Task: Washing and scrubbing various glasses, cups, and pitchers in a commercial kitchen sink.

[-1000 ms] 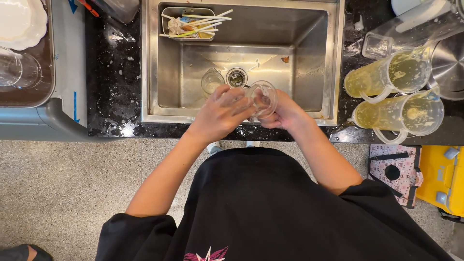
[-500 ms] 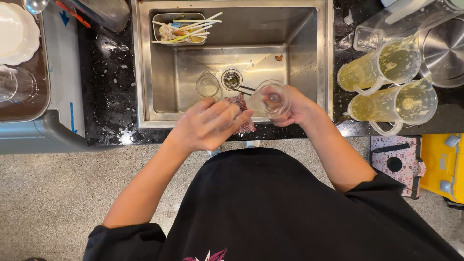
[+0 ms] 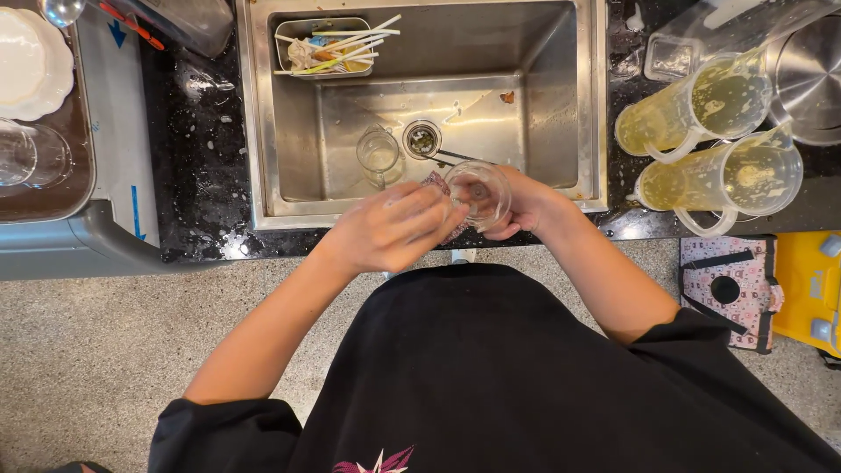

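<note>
Over the front rim of a steel sink (image 3: 561, 105), my right hand (image 3: 526, 206) grips a clear drinking glass (image 3: 477, 191) tilted on its side, mouth toward me. My left hand (image 3: 390, 229) holds a small pinkish sponge or cloth (image 3: 435, 184) pressed against the glass's rim. A second clear glass (image 3: 378, 156) stands on the sink floor beside the drain (image 3: 421, 139).
A small steel tub of straws and utensils (image 3: 324, 48) sits in the sink's back left corner. Two yellowish plastic pitchers (image 3: 701, 105) lie on the wet black counter at right. A grey tray with white plates (image 3: 31, 52) and glasses stands at left.
My left hand has drawn back out of the glass toward the left and now rests at its rim. The glass stays in my right hand, lifted slightly over the sink's edge.
</note>
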